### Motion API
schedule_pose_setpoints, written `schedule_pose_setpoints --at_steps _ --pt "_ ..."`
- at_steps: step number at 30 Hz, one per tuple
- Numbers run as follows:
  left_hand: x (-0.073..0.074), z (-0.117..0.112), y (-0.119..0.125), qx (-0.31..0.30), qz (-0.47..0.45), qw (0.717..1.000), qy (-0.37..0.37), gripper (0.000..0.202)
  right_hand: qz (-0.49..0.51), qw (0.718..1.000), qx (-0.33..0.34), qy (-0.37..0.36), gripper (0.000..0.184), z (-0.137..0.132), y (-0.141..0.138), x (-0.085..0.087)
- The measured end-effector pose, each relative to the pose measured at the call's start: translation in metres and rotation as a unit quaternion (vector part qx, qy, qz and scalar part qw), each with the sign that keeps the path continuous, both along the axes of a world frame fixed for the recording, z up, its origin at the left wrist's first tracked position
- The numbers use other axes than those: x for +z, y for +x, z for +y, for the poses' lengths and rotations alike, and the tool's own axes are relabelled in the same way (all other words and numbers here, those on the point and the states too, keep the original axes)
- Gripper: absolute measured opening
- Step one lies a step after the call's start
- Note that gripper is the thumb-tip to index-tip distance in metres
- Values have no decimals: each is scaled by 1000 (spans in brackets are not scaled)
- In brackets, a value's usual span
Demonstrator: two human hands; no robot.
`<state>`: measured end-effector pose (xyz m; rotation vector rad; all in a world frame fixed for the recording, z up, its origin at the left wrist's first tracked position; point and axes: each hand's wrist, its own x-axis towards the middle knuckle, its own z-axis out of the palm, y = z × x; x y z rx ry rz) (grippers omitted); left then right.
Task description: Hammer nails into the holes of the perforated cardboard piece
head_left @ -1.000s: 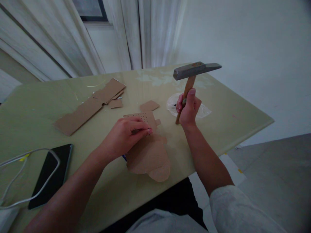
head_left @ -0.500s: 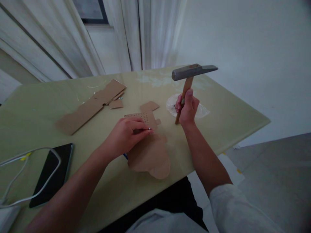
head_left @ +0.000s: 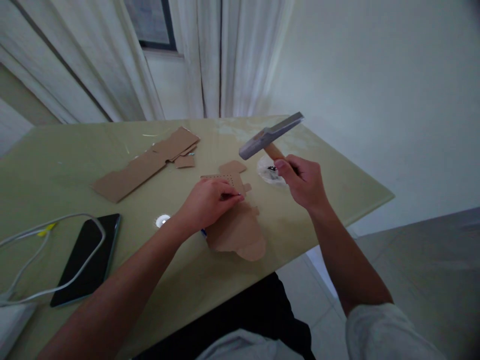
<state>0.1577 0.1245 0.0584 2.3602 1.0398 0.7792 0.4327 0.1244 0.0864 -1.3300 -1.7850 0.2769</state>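
Left of the dotted cardboard point(head_left: 237, 181), a black tablet-like slab point(head_left: 84, 260) lies near the counter's left side, a white cable point(head_left: 77, 215) looped over it; farther back on that same side, a long torn cardboard strip point(head_left: 142, 172) with scraps at its right end. Left hand point(head_left: 212, 202) is over the dotted cardboard, thumb and fingertips pinched together on a small object, too small to identify. Progress: several neat rows of dark dots are done; holes or set nail heads, cannot tell. The plain brown sheet point(head_left: 238, 230) on the near side of the dots shows no marks; whether the two are one piece is hidden under the hand. Judged partly done, the spot at the fingertips being the point in hand. Just beyond the dotted cardboard, a small loose cardboard piece point(head_left: 232, 166). To its right, clear plastic point(head_left: 263, 173) with small dark items on it, then the right hand point(head_left: 305, 182), closed around the handle of a hammer point(head_left: 272, 134) held raised, head tilted. Hands well apart. Surface: pale green counter point(head_left: 348, 192), slightly glossy. Room, beyond the dotted cardboard: pale curtains point(head_left: 105, 60), dark-framed window point(head_left: 153, 22), plain wall point(head_left: 375, 100); grey floor point(head_left: 420, 270) lower right.
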Motion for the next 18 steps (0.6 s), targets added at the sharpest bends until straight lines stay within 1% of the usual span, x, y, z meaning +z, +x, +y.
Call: schedule_pose_setpoints --at_steps 2,4,8,11,16,18 --pt "-2 2 1 5 -3 1000 3 28 -104 994 -17 -14 70 -13 5 14" --pt "-4 3 2 8 -10 1000 4 28 -186 982 -25 -33 75 -23 7 24" --pt "-5 4 4 9 -13 1000 -1 23 -304 950 -50 -51 78 -36 5 32" --pt "-5 4 4 11 -11 1000 -4 19 -340 937 -54 -57 79 -41 2 34" --pt "-3 4 4 18 -9 1000 -15 24 -322 943 -64 -51 80 -47 0 42" --pt "-4 4 4 17 -12 1000 -17 23 -332 939 -67 -57 81 -49 0 44"
